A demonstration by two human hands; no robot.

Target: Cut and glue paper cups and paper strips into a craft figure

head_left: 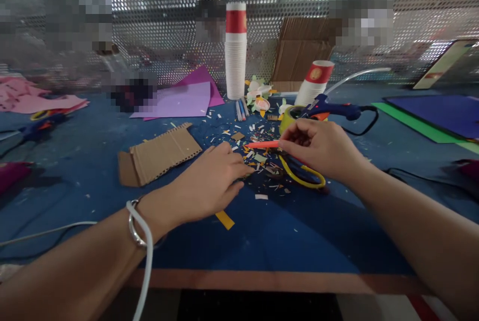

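My right hand (pixel 320 146) pinches a thin orange-red strip (pixel 264 145), which points left over a scatter of paper scraps (pixel 261 159). My left hand (pixel 211 178) is low over the blue table, just left of the scraps, its fingers bent and apart with nothing visible in them. A yellow-handled pair of scissors (pixel 305 178) lies under and beside my right hand. Left of my left hand rests a piece of corrugated cardboard (pixel 164 154). A yellow strip (pixel 225 220) lies below my left hand.
A tall stack of paper cups (pixel 235 61) stands at the back, with a shorter, leaning stack (pixel 315 81) to its right. A blue glue gun (pixel 337 109) rests near a green tape roll (pixel 290 119). Purple sheets (pixel 179 101) lie back left, blue and green sheets (pixel 434 111) at right.
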